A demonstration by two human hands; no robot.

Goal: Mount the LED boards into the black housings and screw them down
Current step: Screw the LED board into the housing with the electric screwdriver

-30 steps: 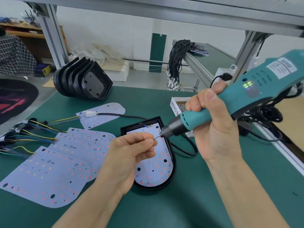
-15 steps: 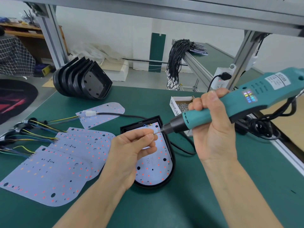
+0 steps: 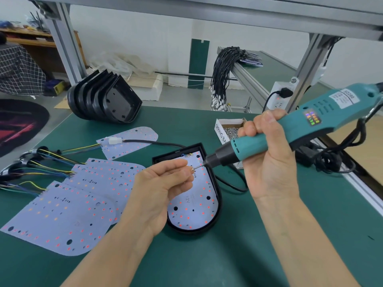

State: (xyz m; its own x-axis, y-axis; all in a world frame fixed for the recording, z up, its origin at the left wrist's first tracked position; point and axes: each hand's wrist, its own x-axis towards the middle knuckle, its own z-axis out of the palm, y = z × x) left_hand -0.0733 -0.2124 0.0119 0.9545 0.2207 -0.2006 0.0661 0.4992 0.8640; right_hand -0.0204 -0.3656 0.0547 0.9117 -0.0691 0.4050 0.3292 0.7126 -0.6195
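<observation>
Teal screwdriver (image 3: 290,131), one housing (image 3: 216,195), two hands (image 3: 159,193) (image 3: 267,162)

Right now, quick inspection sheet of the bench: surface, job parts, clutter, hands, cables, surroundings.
Surface: green mat.
Job parts: LED board seated in black housing; loose boards at left; housing stack at back; screw box.
Clutter: nothing seen.
Hands: left hand pinches a screw at the bit; right hand grips the screwdriver.
Cables: board leads at left; black cable from housing; driver cord coiled at right.
Surroundings: aluminium frame, wire bundle, power strip.
</observation>
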